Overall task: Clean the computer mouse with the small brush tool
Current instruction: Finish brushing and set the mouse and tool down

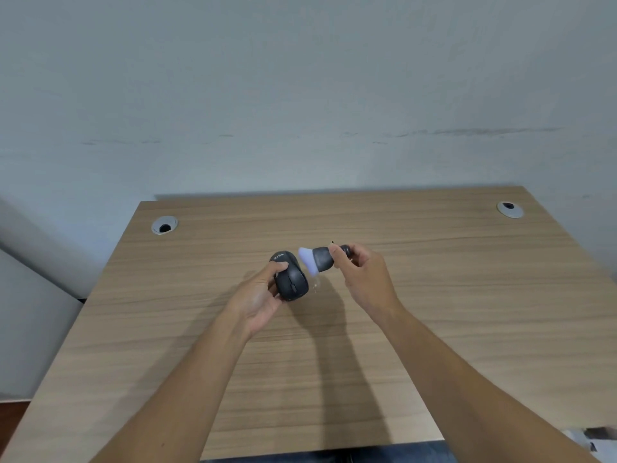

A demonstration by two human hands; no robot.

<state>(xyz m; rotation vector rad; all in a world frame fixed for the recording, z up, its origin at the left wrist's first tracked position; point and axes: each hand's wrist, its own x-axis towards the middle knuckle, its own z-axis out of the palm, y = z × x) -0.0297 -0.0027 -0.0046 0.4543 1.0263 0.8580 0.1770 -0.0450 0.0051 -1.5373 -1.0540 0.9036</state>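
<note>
My left hand [259, 297] holds a black computer mouse [289, 276] above the middle of the wooden desk [467, 312], gripping its left side with thumb and fingers. My right hand [362, 274] pinches the dark handle of a small brush [319, 259] with a grey body and pale bluish-white bristles. The bristles point left toward the mouse's upper right edge, very close to it or just touching. A small clear piece [316, 285] shows just below the bristles, beside the mouse; what it is I cannot tell.
Two round grey cable grommets sit in the desk's far corners, the left grommet [164, 225] and the right grommet [509, 209]. A pale wall [300, 95] rises straight behind the desk. Something white and grey lies at the lower right corner [597, 437].
</note>
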